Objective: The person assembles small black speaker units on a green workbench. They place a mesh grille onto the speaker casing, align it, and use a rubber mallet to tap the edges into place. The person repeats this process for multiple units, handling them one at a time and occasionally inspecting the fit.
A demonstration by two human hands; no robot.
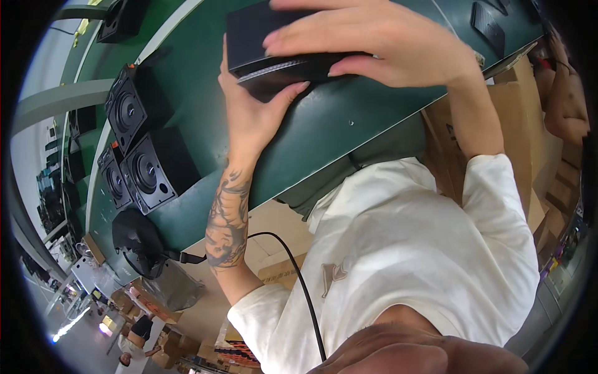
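Far left: three black speakers [140, 156] lie on the green table [324, 124], cones facing the camera, packed close together. Below them, near the table's edge, sits a black pouch [138, 240] with a cable [293, 268] running off toward the white shirt [405, 249].

Centre: left hand [249, 112], forearm tattooed, comes up from below. Palm presses the near left end of a black box [274, 43], thumb curled under its lower edge. Fingers are mostly hidden behind the box.

Box: flat, dark, with a lighter ribbed strip along the lower front edge. Long axis runs roughly left to right across the view, slightly tilted. It sits at the top centre, over the table; whether it rests on the surface or is lifted clear, I cannot tell.

Right: right hand [386, 43] lies over the top, fingers spread wide and pointing left, tips wrapping the front edge. Both hands are in contact, so neither is nearer; the box is clamped between them, left from below, right from above.

Far right: cardboard boxes [523, 137] stacked beyond the table.
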